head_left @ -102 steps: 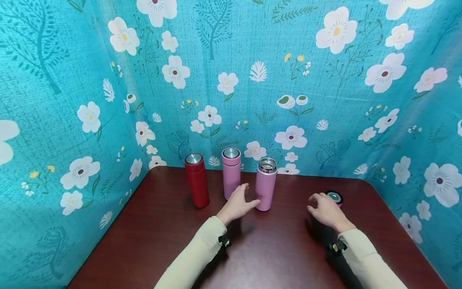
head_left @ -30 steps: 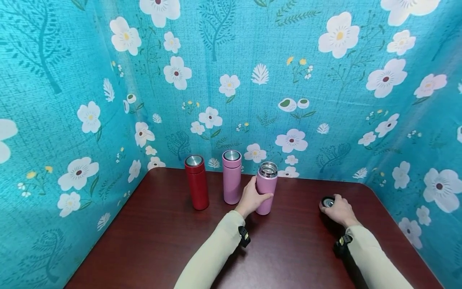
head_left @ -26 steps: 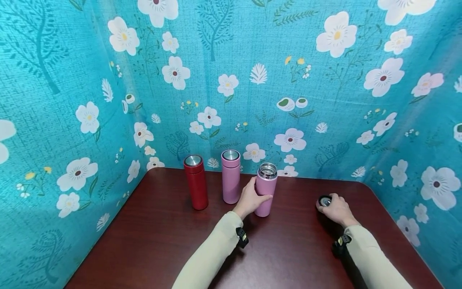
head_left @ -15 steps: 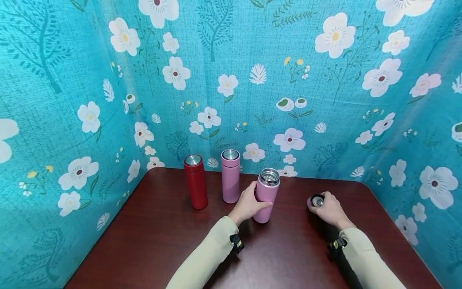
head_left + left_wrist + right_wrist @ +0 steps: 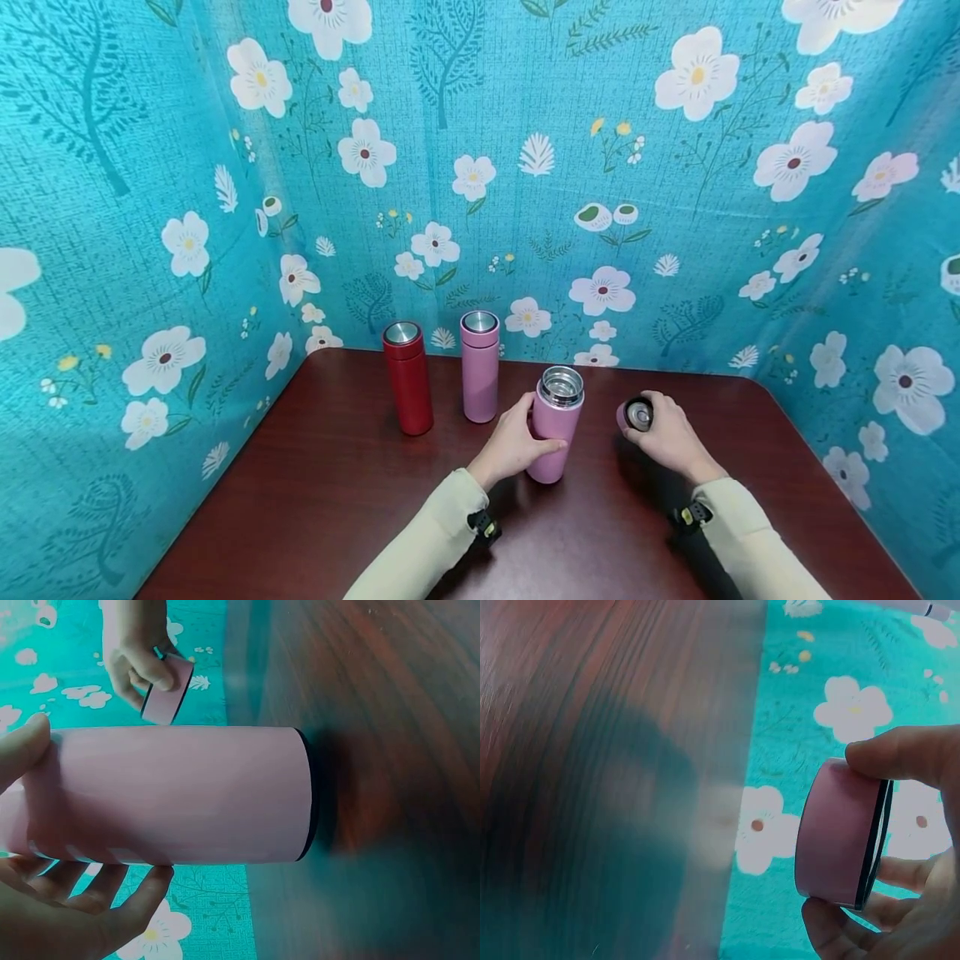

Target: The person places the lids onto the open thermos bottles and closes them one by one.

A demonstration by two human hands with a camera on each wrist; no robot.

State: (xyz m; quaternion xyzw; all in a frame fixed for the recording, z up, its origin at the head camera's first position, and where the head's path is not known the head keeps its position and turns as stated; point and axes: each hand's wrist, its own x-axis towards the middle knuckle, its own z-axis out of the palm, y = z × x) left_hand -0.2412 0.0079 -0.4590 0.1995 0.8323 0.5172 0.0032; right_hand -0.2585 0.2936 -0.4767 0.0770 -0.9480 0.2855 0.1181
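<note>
My left hand (image 5: 513, 446) grips a pink thermos (image 5: 557, 425) around its body, thumb on the near side. The thermos has no lid on, and its steel mouth faces up, tilted a little. In the left wrist view the pink thermos (image 5: 180, 795) fills the middle, its dark base edge close over the table. My right hand (image 5: 671, 433) pinches a pink lid (image 5: 630, 415) by its sides, to the right of the thermos. The lid's hollow inside faces toward the head camera. The right wrist view shows the lid (image 5: 841, 832) between thumb and fingers, raised above the table.
A capped red thermos (image 5: 408, 383) and a capped pink thermos (image 5: 480, 371) stand upright to the left of my left hand. The dark wood table (image 5: 322, 500) ends at a blue flowered cloth (image 5: 510, 208) behind and at both sides.
My left hand has closed around the open pink thermos and brought it nearer. My right hand has taken the lid from the right side of the table and carried it left toward the thermos.
</note>
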